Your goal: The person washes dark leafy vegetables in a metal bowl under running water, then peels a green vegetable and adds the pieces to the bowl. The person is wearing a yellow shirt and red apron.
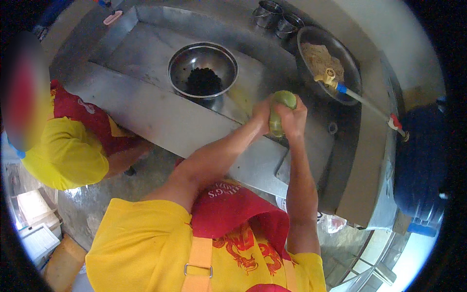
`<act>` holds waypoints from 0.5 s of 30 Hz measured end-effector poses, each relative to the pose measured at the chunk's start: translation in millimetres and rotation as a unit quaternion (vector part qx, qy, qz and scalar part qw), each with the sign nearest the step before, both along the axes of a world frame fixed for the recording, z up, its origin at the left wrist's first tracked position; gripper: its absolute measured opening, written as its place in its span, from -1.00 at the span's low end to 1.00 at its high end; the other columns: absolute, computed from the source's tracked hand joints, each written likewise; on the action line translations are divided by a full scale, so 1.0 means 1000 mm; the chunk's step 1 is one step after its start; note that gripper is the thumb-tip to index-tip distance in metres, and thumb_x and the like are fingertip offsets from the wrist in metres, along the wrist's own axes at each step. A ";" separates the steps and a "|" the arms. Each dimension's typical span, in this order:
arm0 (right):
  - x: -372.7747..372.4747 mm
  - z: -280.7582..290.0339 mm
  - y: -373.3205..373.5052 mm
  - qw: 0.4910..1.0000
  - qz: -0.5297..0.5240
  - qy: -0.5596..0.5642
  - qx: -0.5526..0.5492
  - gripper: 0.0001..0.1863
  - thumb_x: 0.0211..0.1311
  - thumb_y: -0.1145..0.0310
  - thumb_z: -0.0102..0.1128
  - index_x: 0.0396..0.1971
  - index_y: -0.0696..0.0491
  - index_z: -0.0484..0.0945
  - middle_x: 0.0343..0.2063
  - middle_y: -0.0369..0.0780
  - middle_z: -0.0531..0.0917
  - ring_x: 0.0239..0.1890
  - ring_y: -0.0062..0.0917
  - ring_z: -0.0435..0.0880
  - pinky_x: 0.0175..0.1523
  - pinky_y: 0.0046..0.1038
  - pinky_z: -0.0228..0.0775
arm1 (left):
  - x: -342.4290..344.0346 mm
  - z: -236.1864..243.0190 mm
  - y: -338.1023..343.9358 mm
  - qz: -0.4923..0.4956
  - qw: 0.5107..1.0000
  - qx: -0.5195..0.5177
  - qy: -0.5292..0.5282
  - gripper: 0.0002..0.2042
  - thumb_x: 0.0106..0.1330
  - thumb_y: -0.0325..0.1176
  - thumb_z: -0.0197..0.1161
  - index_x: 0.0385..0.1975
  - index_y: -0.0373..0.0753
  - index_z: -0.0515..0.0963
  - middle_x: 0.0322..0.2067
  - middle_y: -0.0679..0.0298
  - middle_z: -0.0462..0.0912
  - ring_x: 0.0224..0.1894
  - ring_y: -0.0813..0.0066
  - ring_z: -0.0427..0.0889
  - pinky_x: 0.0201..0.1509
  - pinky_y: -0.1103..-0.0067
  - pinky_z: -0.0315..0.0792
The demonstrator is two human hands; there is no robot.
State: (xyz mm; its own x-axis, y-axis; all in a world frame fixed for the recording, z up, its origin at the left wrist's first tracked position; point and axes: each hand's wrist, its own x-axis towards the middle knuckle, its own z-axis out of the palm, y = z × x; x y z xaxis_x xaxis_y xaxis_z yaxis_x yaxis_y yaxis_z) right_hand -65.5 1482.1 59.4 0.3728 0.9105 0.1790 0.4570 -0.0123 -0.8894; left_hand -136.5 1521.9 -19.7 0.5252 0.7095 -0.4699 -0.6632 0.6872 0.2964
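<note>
Both of my arms reach out over the steel sink counter (pixel 151 114). My left hand (pixel 261 115) and my right hand (pixel 296 118) are closed from either side round a yellow-green bundle (pixel 276 124). It is thick and rounded at the top and narrows below, and its exact kind is unclear. The fingers are partly hidden behind it. To the left of my hands, a wide metal bowl (pixel 177 80) holds a heap of small black pieces (pixel 203 81).
At the right, a brass tap (pixel 329 76) on a pipe juts over a large metal basin (pixel 354 80) holding a light-brown mass (pixel 318 61). Two small metal pails (pixel 267 18) stand behind. Another person (pixel 68 151) works at the left. A big blue container (pixel 421 165) stands at the far right.
</note>
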 end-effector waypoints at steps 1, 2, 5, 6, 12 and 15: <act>-0.001 0.001 0.001 1.000 -0.002 0.004 -0.002 -0.73 -0.05 0.42 0.26 -0.28 0.16 0.62 -0.37 -0.20 0.72 -0.33 -0.48 0.67 -0.13 -0.41 0.51 | 0.002 -0.013 0.007 -0.015 0.999 0.013 -0.025 -0.66 0.50 -0.05 -0.06 -0.09 -0.16 0.53 -0.20 0.26 0.62 -0.22 0.33 0.63 -0.20 0.35 0.56; 0.000 0.001 0.001 1.000 -0.004 0.014 -0.006 -0.73 -0.05 0.42 0.26 -0.28 0.16 0.63 -0.37 -0.21 0.72 -0.33 -0.48 0.66 -0.13 -0.41 0.51 | 0.002 -0.011 0.008 -0.032 0.998 0.025 -0.051 -0.65 0.50 -0.04 -0.07 -0.08 -0.16 0.52 -0.19 0.26 0.61 -0.22 0.32 0.63 -0.20 0.35 0.56; 0.001 0.002 -0.001 0.999 -0.004 0.042 -0.013 -0.73 -0.04 0.42 0.26 -0.27 0.15 0.63 -0.37 -0.23 0.72 -0.32 -0.50 0.66 -0.13 -0.42 0.51 | 0.002 -0.003 0.004 -0.031 0.999 0.014 -0.007 -0.65 0.50 -0.04 -0.07 -0.07 -0.16 0.51 -0.18 0.26 0.61 -0.21 0.33 0.63 -0.19 0.34 0.55; 0.001 0.003 -0.002 0.999 -0.001 0.051 -0.011 -0.73 -0.04 0.42 0.26 -0.27 0.15 0.63 -0.37 -0.23 0.72 -0.32 -0.51 0.66 -0.14 -0.43 0.51 | 0.003 -0.003 0.004 -0.023 1.000 0.010 0.006 -0.66 0.48 -0.07 -0.07 -0.07 -0.19 0.51 -0.19 0.23 0.62 -0.23 0.29 0.64 -0.21 0.31 0.57; 0.007 -0.004 0.001 0.999 -0.026 0.037 -0.003 -0.73 -0.04 0.40 0.30 -0.27 0.13 0.63 -0.40 -0.25 0.71 -0.35 -0.53 0.65 -0.16 -0.42 0.51 | 0.019 -0.025 0.010 -0.016 0.999 0.035 -0.025 -0.69 0.43 -0.13 -0.01 -0.10 -0.21 0.53 -0.21 0.20 0.64 -0.27 0.24 0.67 -0.22 0.27 0.62; 0.014 -0.014 0.000 0.999 -0.028 0.004 -0.013 -0.63 -0.05 0.36 0.33 -0.17 0.14 0.59 -0.28 -0.18 0.70 -0.28 -0.44 0.66 -0.12 -0.36 0.51 | 0.016 -0.029 0.012 -0.014 0.998 0.045 -0.035 -0.69 0.43 -0.11 0.02 -0.10 -0.20 0.55 -0.19 0.22 0.64 -0.23 0.27 0.67 -0.18 0.29 0.62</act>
